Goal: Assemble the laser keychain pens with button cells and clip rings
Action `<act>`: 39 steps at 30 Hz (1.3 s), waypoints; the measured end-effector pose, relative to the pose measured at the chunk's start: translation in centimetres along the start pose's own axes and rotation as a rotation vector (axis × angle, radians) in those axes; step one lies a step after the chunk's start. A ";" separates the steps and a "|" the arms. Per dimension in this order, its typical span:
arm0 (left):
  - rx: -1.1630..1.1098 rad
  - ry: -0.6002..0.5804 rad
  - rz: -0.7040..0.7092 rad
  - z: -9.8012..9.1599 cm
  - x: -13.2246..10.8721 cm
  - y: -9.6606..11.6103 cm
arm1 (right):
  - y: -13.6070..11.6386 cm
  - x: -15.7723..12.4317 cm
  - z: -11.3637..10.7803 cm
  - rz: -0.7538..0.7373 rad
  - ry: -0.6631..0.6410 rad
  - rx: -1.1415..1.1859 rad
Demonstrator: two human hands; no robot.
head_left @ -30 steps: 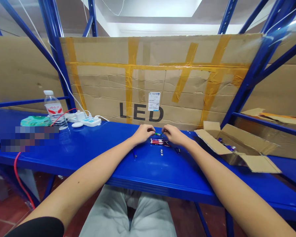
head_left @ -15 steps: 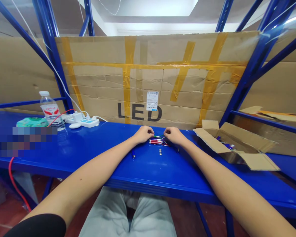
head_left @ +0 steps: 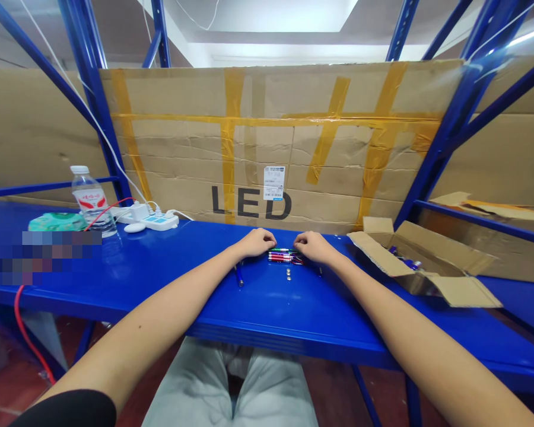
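Slim, shiny pen-shaped metal tubes lie side by side on the blue tabletop. Farthest from me is a green tube [head_left: 281,249], between my hands. My left hand [head_left: 258,242] is closed, its fingertips at the green tube's left end. At the other end, the curled fingers of my right hand [head_left: 311,245] pinch it. Just nearer are red tubes [head_left: 280,258], with thin dark cords or chains by their right ends. Three small silver discs [head_left: 288,274] form a short column below. A blue tube [head_left: 239,276] lies apart near my left wrist.
An open cardboard box [head_left: 422,261] with blue-purple items stands to the right. On the left are a water bottle [head_left: 92,201], a green packet [head_left: 56,222] and a white power strip [head_left: 158,221] with cables. Tall cardboard [head_left: 182,154] and blue rack posts rise behind.
The green tube has come slightly nearer, down against the red tubes. Both hands have shifted only a little with it, fingers still curled at its ends.
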State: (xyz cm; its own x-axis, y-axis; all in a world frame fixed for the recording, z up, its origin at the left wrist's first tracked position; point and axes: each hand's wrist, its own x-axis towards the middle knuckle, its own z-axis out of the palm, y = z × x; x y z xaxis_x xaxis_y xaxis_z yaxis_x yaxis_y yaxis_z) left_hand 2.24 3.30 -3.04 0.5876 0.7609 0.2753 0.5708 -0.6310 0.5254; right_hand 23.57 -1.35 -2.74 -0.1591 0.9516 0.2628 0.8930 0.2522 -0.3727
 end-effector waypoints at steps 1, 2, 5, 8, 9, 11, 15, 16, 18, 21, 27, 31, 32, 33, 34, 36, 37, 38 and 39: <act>0.006 -0.003 0.001 -0.2 -0.1 -0.1 | 0.0 -0.1 -0.1 -0.012 0.007 0.004; 0.013 -0.007 0.003 -0.4 -0.2 -0.1 | 0.0 -0.1 -0.1 -0.031 0.012 0.009; 0.027 -0.044 0.026 -0.7 -0.5 -0.5 | -0.2 -0.3 0.0 -0.121 0.015 0.030; 0.035 -0.085 0.051 -0.6 -0.5 -0.7 | -0.3 -0.3 0.3 -0.189 -0.010 0.054; 0.039 -0.093 0.057 -0.5 -0.4 -0.7 | -0.2 -0.3 0.5 -0.194 -0.022 0.055; 0.051 -0.096 0.064 -0.3 -0.3 -0.7 | -0.1 -0.2 0.6 -0.193 -0.034 0.043; 0.076 -0.092 0.071 0.1 0.0 -0.7 | 0.4 0.0 0.7 -0.184 -0.040 0.026; 0.077 -0.089 0.069 0.1 0.0 -0.7 | 0.4 0.0 0.7 -0.181 -0.042 0.028; 0.082 -0.084 0.065 0.1 0.0 -0.6 | 0.4 -0.1 0.6 -0.179 -0.049 0.035; 0.094 -0.096 0.052 0.0 -0.1 -0.3 | 0.1 -0.2 0.4 -0.184 -0.065 0.027; 0.102 -0.136 0.028 0.1 -0.1 0.0 | -0.4 -0.4 0.4 -0.177 -0.062 -0.022; 0.118 -0.104 0.000 -0.3 -0.2 -0.3 | -0.5 -0.4 0.7 -0.170 -0.048 -0.012; 0.134 -0.091 -0.006 -0.8 -0.4 -0.5 | -0.5 -0.4 0.6 -0.166 -0.039 -0.011; 0.157 -0.081 -0.005 -1.4 -0.6 -0.6 | -0.6 -0.4 0.6 -0.164 -0.024 -0.012; 0.170 -0.088 -0.014 -2.2 -0.9 -0.7 | -0.7 -0.5 0.4 -0.167 -0.004 -0.016; 0.148 -0.163 -0.027 -3.9 -1.6 -0.9 | -1.2 -0.7 0.2 -0.202 0.042 -0.027; 0.123 -0.222 -0.048 -4.8 -2.0 -1.0 | -1.6 -0.9 0.1 -0.238 0.068 -0.029; 0.094 -0.296 -0.084 -5.7 -2.4 -1.0 | -2.1 -1.2 0.0 -0.289 0.096 -0.026; 0.071 -0.381 -0.137 -6.3 -2.7 -1.0 | -2.7 -1.5 0.1 -0.354 0.123 -0.016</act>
State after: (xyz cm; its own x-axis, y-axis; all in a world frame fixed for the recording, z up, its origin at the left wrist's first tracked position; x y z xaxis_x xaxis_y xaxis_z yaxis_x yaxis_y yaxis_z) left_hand -3.54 2.87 0.81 0.6659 0.7366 -0.1183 0.6890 -0.5465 0.4760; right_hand 21.33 -3.45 -2.24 -0.4080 0.7776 0.4784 0.7987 0.5579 -0.2256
